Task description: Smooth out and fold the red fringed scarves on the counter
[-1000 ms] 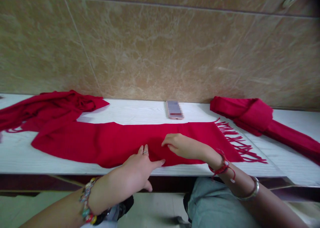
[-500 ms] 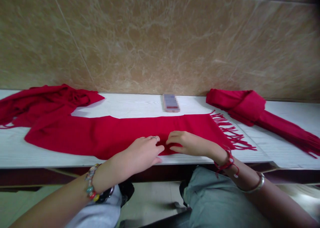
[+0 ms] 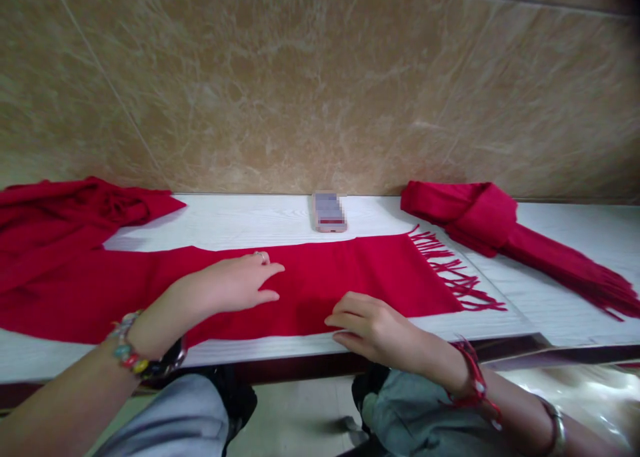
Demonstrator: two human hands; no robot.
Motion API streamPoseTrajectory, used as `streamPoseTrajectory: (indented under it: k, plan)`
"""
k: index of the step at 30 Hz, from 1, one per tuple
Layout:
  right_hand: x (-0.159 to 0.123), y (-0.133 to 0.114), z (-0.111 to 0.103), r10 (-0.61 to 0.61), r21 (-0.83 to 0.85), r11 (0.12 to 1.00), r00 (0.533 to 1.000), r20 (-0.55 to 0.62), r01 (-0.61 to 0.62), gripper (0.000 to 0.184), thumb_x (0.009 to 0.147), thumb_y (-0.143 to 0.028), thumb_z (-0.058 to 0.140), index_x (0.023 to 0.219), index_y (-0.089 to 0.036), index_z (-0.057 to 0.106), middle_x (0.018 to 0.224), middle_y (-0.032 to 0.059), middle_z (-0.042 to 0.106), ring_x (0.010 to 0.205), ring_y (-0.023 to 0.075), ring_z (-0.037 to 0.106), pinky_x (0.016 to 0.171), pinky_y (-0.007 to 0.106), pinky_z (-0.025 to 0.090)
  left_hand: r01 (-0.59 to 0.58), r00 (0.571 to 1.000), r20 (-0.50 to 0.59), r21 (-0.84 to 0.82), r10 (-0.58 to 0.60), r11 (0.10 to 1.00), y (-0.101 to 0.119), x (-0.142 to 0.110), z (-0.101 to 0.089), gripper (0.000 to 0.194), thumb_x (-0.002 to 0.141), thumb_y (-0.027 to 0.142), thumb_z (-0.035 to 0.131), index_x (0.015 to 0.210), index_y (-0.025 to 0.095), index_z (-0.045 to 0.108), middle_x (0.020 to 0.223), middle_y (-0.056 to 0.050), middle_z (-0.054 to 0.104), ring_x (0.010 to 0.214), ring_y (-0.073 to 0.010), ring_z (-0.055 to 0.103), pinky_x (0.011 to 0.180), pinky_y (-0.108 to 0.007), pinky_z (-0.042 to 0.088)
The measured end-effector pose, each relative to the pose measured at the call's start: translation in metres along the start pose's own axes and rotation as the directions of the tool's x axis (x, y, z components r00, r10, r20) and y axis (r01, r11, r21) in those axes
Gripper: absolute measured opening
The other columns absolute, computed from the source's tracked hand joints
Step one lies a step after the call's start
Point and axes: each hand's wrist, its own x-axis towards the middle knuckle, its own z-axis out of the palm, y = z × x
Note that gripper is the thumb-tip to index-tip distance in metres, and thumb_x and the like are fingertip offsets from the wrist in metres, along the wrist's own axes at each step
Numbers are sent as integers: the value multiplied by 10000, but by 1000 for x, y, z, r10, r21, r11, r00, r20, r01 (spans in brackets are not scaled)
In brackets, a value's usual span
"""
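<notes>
A red scarf (image 3: 300,277) lies stretched lengthwise on the white wood-grain counter, its fringe (image 3: 457,270) spread at the right end. On the left it runs into a bunched heap of red cloth (image 3: 65,217). My left hand (image 3: 235,283) is over the middle of the scarf, thumb and fingers apart and holding nothing; some fingertips are hidden. Close to the scarf's front edge is my right hand (image 3: 373,327), fingers loosely bent and thumb apart, with no cloth between them. Whether it touches the scarf I cannot tell.
A phone (image 3: 329,212), its screen pixelated, lies behind the scarf by the brown marbled wall (image 3: 300,90). Another red scarf (image 3: 465,213), folded with a fringed tail, lies at the right. The front edge of the white counter (image 3: 240,350) runs above my knees.
My hands have moved apart: the left went leftward across the scarf, the right slid toward the front edge. The scarf's middle looks flatter. The view has shifted slightly.
</notes>
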Motion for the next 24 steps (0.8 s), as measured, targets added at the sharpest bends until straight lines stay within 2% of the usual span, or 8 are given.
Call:
streamPoseTrajectory:
  k: [3, 6, 8, 11, 14, 17, 21, 24]
  plan:
    - [14, -13, 9, -43, -152, 987, 999, 26, 46, 134, 832, -210, 510, 894, -129, 597, 847, 73, 597, 790, 175, 533, 710, 295, 448, -59, 994, -87, 18, 61, 998, -38, 25, -10, 457, 835, 363, 445, 1231, 137, 467, 1249, -122, 492, 1117, -201, 461, 955, -279, 305]
    - [32, -26, 20, -83, -253, 963, 995, 63, 96, 107, 837, -187, 493, 870, -135, 580, 826, 61, 589, 762, 174, 526, 669, 290, 434, -113, 989, -91, 2, 113, 994, -68, 47, -8, 491, 819, 371, 450, 1230, 103, 455, 1262, -139, 473, 1131, -198, 436, 952, -262, 289]
    - [44, -33, 27, -106, -312, 942, 992, 75, 125, 98, 840, -146, 471, 864, -138, 566, 802, 54, 580, 735, 174, 520, 630, 289, 418, -117, 990, -88, -44, 113, 992, -79, 55, -5, 471, 804, 365, 454, 1200, 111, 481, 1225, -130, 505, 1079, -193, 470, 910, -247, 319]
    - [58, -41, 33, -115, -381, 913, 988, 105, 147, 115, 830, -93, 464, 895, -132, 551, 772, 50, 573, 686, 174, 517, 570, 290, 389, -94, 994, -65, -159, 85, 983, -87, 61, -1, 397, 771, 351, 462, 1102, 147, 544, 1019, -67, 616, 860, -165, 544, 746, -218, 385]
    - [65, -47, 34, -101, -425, 894, 989, 111, 139, 174, 829, -87, 468, 988, -126, 526, 750, 44, 569, 655, 175, 517, 536, 289, 366, -121, 993, -24, -263, 119, 957, -92, 65, 0, 304, 722, 331, 485, 926, 140, 604, 832, -30, 635, 714, -145, 528, 633, -205, 377]
    - [70, -51, 36, -78, -438, 893, 994, 78, 105, 166, 837, -101, 464, 990, -132, 521, 769, 46, 571, 674, 173, 518, 547, 290, 363, -173, 984, -22, -338, 176, 925, -99, 68, 1, 260, 691, 323, 499, 818, 126, 613, 793, -29, 626, 697, -138, 509, 623, -205, 369]
    - [76, -55, 43, -106, -452, 885, 993, 50, 117, 96, 831, -91, 465, 821, -146, 542, 750, 41, 559, 690, 167, 511, 556, 286, 351, -199, 976, -1, -415, 218, 888, -105, 71, 0, 342, 680, 350, 529, 931, 131, 606, 840, -31, 632, 709, -140, 508, 616, -208, 362]
    - [79, -57, 45, -131, -485, 866, 991, 19, 123, 131, 820, -78, 469, 731, -155, 527, 694, 26, 536, 645, 156, 498, 537, 282, 328, -242, 961, 25, -410, 276, 879, -105, 73, -2, 308, 697, 372, 525, 859, 132, 631, 804, -27, 630, 693, -140, 502, 613, -215, 354]
